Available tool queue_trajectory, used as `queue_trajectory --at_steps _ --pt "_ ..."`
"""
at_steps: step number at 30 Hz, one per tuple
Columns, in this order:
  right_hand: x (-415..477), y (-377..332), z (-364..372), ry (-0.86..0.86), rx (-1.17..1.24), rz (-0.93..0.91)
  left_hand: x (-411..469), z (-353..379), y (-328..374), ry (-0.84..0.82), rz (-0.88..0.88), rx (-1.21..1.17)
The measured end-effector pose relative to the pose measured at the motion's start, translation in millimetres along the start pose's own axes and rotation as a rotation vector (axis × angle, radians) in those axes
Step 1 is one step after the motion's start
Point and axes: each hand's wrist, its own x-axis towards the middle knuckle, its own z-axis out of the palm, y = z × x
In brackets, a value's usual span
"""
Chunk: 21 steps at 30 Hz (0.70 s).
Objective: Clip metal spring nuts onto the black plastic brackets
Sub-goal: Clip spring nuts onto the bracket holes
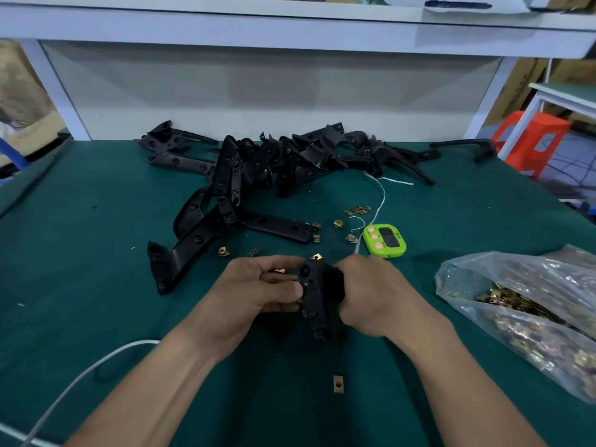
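A black bracket (pixel 314 296) is gripped by the left hand (pixel 258 291) and the right hand (pixel 377 295). A bag of spring nuts (pixel 522 304) is laid at the table's (pixel 96 285) right edge.

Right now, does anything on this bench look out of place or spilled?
One spring nut lies alone nearest the person, apart from the scattered nuts by the green timer. White string trails from the bracket pile. Nothing looks broken.
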Motion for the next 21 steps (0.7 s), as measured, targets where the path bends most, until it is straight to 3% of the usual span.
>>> queue_trajectory --at_steps 8,21 --pt "-0.1 2.3 -3.5 0.033 0.053 0.049 2.8 2.2 0.3 0.087 0.033 -0.024" --pt "0.2 2.9 -3.7 0.015 0.035 0.071 1.4 1.3 -0.7 0.080 0.004 -0.004"
